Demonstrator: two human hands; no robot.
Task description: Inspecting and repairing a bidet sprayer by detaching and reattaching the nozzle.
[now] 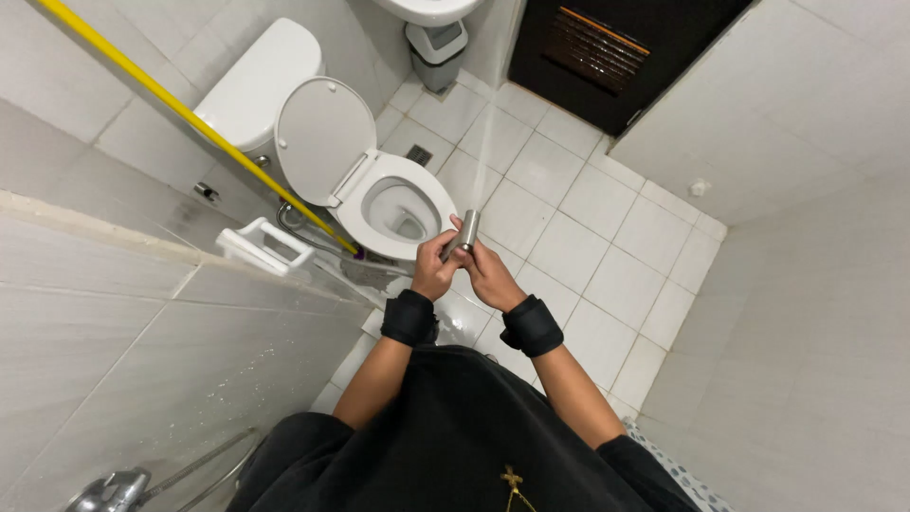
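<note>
Both my hands hold a small metal spray nozzle (465, 232) in front of me, over the tiled floor beside the toilet. My left hand (434, 268) grips its lower part. My right hand (488, 273) wraps it from the other side. A thin jet of water (485, 142) shoots from its tip toward the far floor. Each wrist wears a black band. The white toilet (396, 204) stands just ahead and to the left, lid up and seat down.
A yellow pole (190, 118) slants across the left wall toward the toilet base. A white holder (261, 245) stands by the low tiled wall. A grey bin (438, 52) sits under a basin at the back. A dark door (616, 57) is at the far right.
</note>
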